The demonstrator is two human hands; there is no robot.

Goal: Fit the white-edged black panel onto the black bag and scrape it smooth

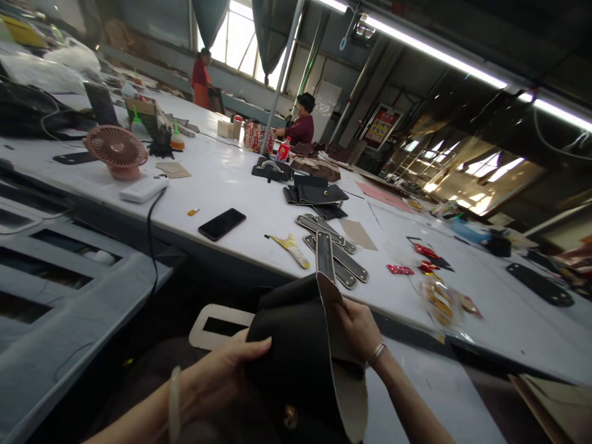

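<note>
An unfinished black leather bag (291, 339), with a raw beige inner side and a small gold-coloured clasp near its bottom, is held between my hands above my lap. My left hand (234, 361) grips its left side, thumb on the black outer face and fingers hidden underneath. At the open edge on the right, my right hand (361, 327) clasps the bag, with its fingertips hidden inside. A beige rounded piece with a dark slot (219, 325) shows behind my left hand. Just beyond the bag, several black straps with pale edges and metal eyelets (340, 262) lie on the table.
On the white table (222, 179) lie a phone (222, 224), a yellow tube (291, 250), black leather pieces (317, 191) and snack packets (439, 299). A pink fan (115, 148) stands left. A grey plastic crate (83, 296) is at lower left. Two people are farther back.
</note>
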